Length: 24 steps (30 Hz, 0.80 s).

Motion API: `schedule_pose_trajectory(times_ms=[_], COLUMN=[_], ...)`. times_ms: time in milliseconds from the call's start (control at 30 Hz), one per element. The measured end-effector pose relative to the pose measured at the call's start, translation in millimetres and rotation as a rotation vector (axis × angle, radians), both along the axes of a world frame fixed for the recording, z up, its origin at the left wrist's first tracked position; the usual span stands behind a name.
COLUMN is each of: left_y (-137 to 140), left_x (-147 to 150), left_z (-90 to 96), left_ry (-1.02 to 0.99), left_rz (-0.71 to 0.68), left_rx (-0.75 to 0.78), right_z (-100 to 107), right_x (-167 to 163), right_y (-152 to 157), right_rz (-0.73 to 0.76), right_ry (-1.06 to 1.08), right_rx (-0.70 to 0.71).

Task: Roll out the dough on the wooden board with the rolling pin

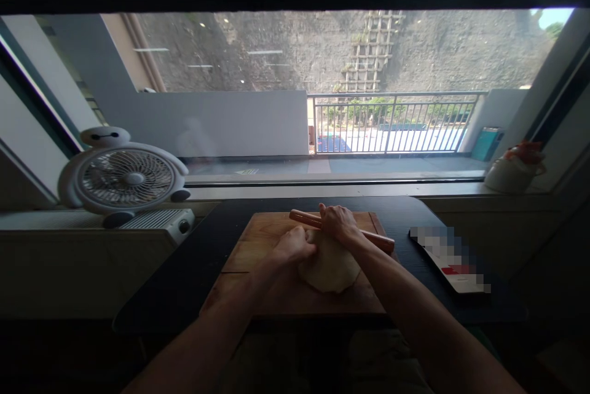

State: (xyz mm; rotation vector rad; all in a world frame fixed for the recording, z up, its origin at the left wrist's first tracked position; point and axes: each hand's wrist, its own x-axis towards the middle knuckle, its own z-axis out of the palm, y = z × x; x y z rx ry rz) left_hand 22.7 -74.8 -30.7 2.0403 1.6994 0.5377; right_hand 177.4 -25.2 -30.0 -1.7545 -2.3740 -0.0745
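Observation:
A flattened round of pale dough (329, 268) lies on a wooden cutting board (244, 246). My right hand (338, 220) is closed over the middle of a reddish-brown rolling pin (380, 241), which slants across the far side of the dough. With fingers curled, my left hand (295, 244) grips the dough's left edge. Its fingertips are partly hidden, as is the stretch of pin under my right hand.
The board rests on a dark table (184, 271). To the right lies a flat, blurred-out item (456, 265) with a red patch. A white fan (133, 179) stands at the left by the window, and a white pot (514, 173) sits on the right sill.

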Motion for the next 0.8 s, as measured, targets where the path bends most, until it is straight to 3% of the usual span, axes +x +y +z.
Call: schedule_pose_trajectory(times_ms=[167, 267, 333, 400, 533, 700, 800], left_y=[-21, -46, -65, -81, -93, -88, -87], left_x=[-18, -42, -53, -56, -44, -30, -29], left_z=[-5.5, -13.2, -16.2, -16.9, -19.2, -32.6, -36.3], left_ry=[-0.214, -0.335, -0.245, -0.033, 0.374, 0.341, 0.295], left_rz=[0.204, 0.115, -0.041, -0.122, -0.109, -0.061, -0.065], left_rx=[0.218, 0.211, 0.169, 0.265, 0.522, 0.632, 0.671], right_z=[13, 18, 17, 12, -5, -13, -10], right_x=[0, -6, -12, -17, -24, -32, -34], right_y=[-8, -13, -22, -34, -60, -41, -17], right_rz=[0.0, 0.023, 0.059, 0.091, 0.144, 0.022, -0.075], right_ry=[0.036, 0.065, 0.048, 0.009, -0.03, 0.108, 0.148], right_rx=[0.028, 0.033, 0.011, -0.016, -0.027, 0.117, 0.06])
